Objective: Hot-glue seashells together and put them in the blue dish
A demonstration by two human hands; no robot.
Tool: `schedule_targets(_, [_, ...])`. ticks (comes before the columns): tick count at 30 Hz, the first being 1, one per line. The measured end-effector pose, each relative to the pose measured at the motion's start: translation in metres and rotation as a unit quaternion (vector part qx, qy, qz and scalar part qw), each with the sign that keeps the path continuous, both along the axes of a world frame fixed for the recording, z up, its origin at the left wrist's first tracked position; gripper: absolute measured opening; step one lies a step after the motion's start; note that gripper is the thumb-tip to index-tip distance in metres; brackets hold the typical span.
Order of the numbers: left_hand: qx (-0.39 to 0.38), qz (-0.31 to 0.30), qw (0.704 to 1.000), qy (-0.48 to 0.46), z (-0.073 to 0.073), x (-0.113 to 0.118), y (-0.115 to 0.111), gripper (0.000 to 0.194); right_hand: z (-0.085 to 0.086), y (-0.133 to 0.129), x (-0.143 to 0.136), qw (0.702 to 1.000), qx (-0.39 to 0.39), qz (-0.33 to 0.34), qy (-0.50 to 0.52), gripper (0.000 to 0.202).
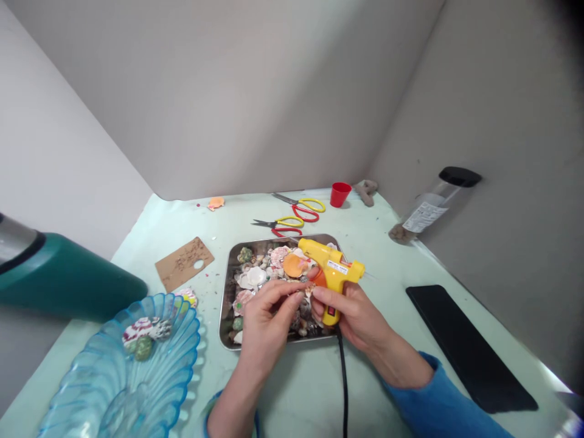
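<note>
A yellow glue gun [335, 274] is held in my right hand [353, 313], its nozzle pointing up and left and its black cord running down toward me. My left hand [269, 316] is closed in a pinch, its fingertips close to those of my right hand. A small piece shows at the fingertips, too small to name. Both hands are above a metal tray [224, 304] of seashells. In it lie an orange scallop shell [294, 265], a white shell [256, 276] and a green spiral shell [245, 254].
Beyond the tray lie two pairs of scissors [285, 224], with a red cup [340, 194] behind. A blue shell-shaped dish [114, 371] and green bottle [82, 277] stand left, near a brown card [176, 267]. At right are a black pad [465, 340] and a clear container [426, 210].
</note>
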State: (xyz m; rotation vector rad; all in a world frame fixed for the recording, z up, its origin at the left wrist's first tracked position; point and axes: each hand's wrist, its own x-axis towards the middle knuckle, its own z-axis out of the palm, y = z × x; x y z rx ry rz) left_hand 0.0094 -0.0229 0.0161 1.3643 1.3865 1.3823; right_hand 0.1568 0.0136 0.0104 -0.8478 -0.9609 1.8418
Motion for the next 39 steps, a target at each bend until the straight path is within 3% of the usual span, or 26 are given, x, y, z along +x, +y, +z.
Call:
schedule_targets(9, [-0.023,-0.011,1.0,-0.017,-0.001,-0.001,0.001,0.017,-0.005,0.0,0.001,1.0,0.001,-0.012,0.007,0.033])
schedule_targets(18, [-0.117,-0.01,0.982,-0.149,0.005,0.001,0.003,0.019,-0.001,0.0,-0.002,0.999,0.007,-0.043,-0.011,0.032])
schedule_targets(22, [-0.107,0.005,0.973,-0.204,0.003,-0.003,0.002,0.02,-0.002,0.001,-0.004,0.997,-0.004,-0.077,-0.019,0.037])
schedule_targets(32, [-0.081,0.057,0.916,-0.389,0.005,-0.011,0.006,0.02,-0.002,0.005,-0.011,0.985,0.032,-0.059,-0.156,0.034])
schedule_targets(39, [-0.07,0.054,0.913,-0.397,0.005,-0.013,0.006,0.022,-0.006,0.01,-0.006,0.955,0.049,-0.057,-0.287,0.032])
